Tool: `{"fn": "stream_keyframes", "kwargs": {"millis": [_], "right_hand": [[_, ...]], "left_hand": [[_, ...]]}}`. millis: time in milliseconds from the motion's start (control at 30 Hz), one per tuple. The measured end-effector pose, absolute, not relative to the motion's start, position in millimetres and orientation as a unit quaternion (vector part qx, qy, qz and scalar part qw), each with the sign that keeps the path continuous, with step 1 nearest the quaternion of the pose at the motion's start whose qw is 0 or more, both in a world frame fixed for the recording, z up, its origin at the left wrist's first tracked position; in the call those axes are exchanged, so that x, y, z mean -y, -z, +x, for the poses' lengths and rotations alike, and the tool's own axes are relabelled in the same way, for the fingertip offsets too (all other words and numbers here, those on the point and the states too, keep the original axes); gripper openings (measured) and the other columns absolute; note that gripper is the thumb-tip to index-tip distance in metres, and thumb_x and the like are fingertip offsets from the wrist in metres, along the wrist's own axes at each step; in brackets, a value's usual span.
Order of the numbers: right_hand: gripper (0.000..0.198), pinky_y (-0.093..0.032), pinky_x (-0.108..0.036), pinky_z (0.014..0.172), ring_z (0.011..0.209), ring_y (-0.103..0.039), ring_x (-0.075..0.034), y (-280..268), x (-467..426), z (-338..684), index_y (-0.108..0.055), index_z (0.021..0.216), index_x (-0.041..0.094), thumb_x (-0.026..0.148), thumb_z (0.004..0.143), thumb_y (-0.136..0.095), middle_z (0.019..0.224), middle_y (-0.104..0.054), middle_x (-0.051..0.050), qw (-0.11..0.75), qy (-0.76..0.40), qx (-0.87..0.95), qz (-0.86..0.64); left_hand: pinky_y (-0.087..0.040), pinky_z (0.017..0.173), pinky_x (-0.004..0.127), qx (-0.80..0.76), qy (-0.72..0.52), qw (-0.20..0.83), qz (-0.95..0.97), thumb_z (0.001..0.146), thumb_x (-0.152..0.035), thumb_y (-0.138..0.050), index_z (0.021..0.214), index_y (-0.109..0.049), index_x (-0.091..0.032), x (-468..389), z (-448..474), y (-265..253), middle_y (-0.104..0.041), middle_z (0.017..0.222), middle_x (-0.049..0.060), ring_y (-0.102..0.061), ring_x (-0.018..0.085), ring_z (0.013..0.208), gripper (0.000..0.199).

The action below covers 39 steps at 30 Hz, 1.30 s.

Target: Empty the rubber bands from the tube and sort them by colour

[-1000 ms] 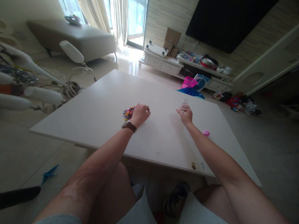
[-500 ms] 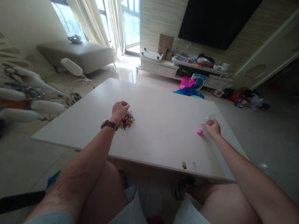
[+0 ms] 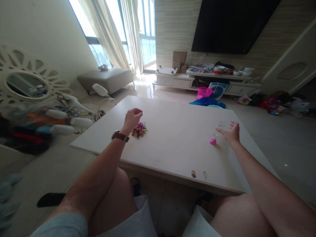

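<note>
My left hand [image 3: 133,119], with a brown-strapped watch on its wrist, is just above and beside a pile of small multicoloured pieces [image 3: 139,130] on the white table [image 3: 170,131]. Its fingers are bent together in a pinch; whatever is between them is too small to make out. At the table's right side my right hand [image 3: 232,132] has its fingers spread apart. A clear plastic piece [image 3: 221,125] lies by its thumb; whether they touch I cannot tell. Just left of that hand sits a small round pink object [image 3: 212,141].
Near the front edge are a yellow cartoon sticker [image 3: 194,173] and a pale one [image 3: 204,175]. Beyond the far edge stand a pink basket [image 3: 204,92] and a blue plastic bag [image 3: 207,102]. White lamp-like items [image 3: 81,122] crowd the table's left.
My right hand's fingers have opened away from the clear plastic piece. My left hand stays pinched by the pile. The camera view has shifted, showing more of the room's left side.
</note>
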State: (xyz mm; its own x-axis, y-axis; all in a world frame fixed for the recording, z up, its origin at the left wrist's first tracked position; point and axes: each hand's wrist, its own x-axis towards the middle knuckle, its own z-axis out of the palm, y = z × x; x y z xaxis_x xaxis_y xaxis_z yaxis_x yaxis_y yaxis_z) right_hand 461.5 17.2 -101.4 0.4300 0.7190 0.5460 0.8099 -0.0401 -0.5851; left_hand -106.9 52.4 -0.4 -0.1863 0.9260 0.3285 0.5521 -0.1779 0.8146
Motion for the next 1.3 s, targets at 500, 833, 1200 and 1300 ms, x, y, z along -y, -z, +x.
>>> {"fn": "stream_keyframes", "kwargs": {"millis": [500, 833, 1200, 1300], "right_hand": [[0.026, -0.052, -0.05, 0.098, 0.111, -0.065, -0.032, -12, 75, 339, -0.064, 0.11, 0.023, 0.033, 0.086, -0.065, 0.117, -0.067, -0.011, 0.312, 0.026, 0.798, -0.516], [0.018, -0.061, -0.037, 0.073, 0.092, -0.071, -0.025, 1, 64, 333, -0.072, 0.099, 0.025, 0.037, 0.088, -0.064, 0.109, -0.073, -0.007, 0.223, -0.132, 0.816, -0.517], [0.02, -0.06, -0.038, 0.079, 0.092, -0.072, -0.024, 11, 43, 318, -0.073, 0.099, 0.024, 0.037, 0.089, -0.061, 0.11, -0.073, -0.007, 0.194, -0.149, 0.826, -0.507], [0.02, -0.06, -0.038, 0.079, 0.092, -0.071, -0.024, 9, 42, 313, -0.072, 0.098, 0.024, 0.037, 0.089, -0.061, 0.11, -0.073, -0.007, 0.193, -0.154, 0.826, -0.506]], "left_hand": [[-0.048, 0.066, 0.03, -0.604, -0.229, 0.201, 0.736, 0.067, -0.022, -0.072, 0.072, -0.08, -0.016, -74, -93, -12, -0.074, 0.069, 0.006, -0.066, 0.019, 0.067, 0.011], [-0.043, 0.061, 0.027, -0.586, -0.086, 0.225, 0.774, 0.061, -0.03, -0.073, 0.077, -0.082, -0.017, -93, -155, 64, -0.075, 0.07, 0.004, -0.063, 0.018, 0.068, 0.022], [-0.04, 0.057, 0.026, -0.57, -0.102, 0.241, 0.779, 0.059, -0.036, -0.074, 0.07, -0.079, -0.02, -92, -152, 76, -0.07, 0.066, 0.003, -0.057, 0.016, 0.062, 0.02], [-0.039, 0.057, 0.027, -0.585, -0.114, 0.242, 0.766, 0.059, -0.037, -0.074, 0.063, -0.076, -0.02, -93, -151, 71, -0.067, 0.059, 0.002, -0.054, 0.015, 0.057, 0.017]]}}
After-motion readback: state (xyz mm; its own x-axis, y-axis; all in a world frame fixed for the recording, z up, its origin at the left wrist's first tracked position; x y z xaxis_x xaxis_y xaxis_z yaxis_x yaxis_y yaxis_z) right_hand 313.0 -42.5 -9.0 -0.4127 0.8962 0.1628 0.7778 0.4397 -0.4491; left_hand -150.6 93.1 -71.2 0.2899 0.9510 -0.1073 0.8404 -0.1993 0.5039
